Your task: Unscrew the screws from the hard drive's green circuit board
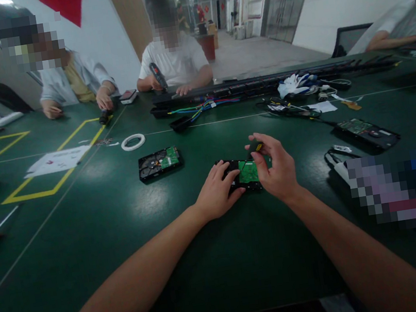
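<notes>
use the left hand (217,195) as the clamp: fingers spread, pressing down on the left part of the hard drive (248,172), flat on the green table (210,275) between both hands. press evenly, with fingertips well out of the tip's line in case of a slip. with the right hand (278,169), pinching the dark screwdriver (256,148) between thumb and fingers, turn gently rather than force. mind the seemingly slanted shaft; bring it nearer upright for a straighter push and less risk of skating across the circuit board. cannot tell the tip's exact seating at this size, so check by feel before adding torque. farther out and to the left, leave the second drive (160,163) alone, well apart from the work. beyond that, note the white ring (133,142), then the bundled cables (204,105), both safely out of the way.
</notes>
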Demonstrator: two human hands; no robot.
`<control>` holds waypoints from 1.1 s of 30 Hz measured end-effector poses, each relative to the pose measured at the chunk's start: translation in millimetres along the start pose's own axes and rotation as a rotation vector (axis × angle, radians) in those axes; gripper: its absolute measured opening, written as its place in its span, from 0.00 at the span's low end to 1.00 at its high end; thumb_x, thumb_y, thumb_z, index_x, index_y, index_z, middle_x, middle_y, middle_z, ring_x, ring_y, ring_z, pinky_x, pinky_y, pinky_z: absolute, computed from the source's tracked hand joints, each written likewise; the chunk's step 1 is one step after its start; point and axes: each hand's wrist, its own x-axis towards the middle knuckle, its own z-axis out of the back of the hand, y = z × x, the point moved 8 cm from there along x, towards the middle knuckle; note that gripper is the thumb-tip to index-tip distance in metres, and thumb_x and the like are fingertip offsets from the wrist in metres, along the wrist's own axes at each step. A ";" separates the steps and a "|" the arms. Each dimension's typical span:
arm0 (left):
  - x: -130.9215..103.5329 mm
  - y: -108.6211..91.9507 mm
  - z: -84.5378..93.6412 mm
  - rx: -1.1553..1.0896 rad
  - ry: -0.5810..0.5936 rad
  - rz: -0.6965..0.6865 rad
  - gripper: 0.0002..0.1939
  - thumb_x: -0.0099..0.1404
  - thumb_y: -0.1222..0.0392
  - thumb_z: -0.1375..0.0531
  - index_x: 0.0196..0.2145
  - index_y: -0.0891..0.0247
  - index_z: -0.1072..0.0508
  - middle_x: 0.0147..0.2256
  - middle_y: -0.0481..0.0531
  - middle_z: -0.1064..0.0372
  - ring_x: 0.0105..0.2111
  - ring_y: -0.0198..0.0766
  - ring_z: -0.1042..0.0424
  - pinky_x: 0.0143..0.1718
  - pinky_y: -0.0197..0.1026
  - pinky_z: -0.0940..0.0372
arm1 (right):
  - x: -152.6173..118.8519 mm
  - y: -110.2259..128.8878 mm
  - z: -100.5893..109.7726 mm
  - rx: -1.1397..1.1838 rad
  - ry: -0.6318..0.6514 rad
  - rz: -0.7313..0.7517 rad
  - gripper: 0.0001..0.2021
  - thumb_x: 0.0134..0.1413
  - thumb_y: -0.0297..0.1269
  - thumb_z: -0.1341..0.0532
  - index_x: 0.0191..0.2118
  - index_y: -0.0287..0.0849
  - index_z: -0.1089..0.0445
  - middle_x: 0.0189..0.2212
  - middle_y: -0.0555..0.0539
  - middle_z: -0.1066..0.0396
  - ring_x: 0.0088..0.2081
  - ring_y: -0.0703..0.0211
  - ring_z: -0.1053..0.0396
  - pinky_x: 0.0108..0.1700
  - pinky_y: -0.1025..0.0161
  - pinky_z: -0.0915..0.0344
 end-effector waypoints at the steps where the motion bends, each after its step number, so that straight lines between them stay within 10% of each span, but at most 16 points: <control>1: 0.1 0.0 -0.1 0.002 0.001 0.001 0.27 0.75 0.46 0.37 0.66 0.61 0.32 0.70 0.66 0.42 0.75 0.63 0.48 0.74 0.69 0.47 | -0.2 0.5 -0.3 0.003 0.006 0.002 0.25 0.71 0.32 0.42 0.70 0.56 0.40 0.62 0.44 0.28 0.53 0.49 0.21 0.55 0.45 0.20; 33: 0.2 -0.8 0.7 0.012 0.000 -0.005 0.27 0.76 0.47 0.37 0.66 0.61 0.32 0.70 0.67 0.42 0.75 0.62 0.48 0.74 0.69 0.47 | 3.2 3.7 2.7 0.000 -0.007 0.025 0.24 0.70 0.32 0.41 0.68 0.55 0.37 0.59 0.43 0.28 0.51 0.51 0.22 0.51 0.47 0.20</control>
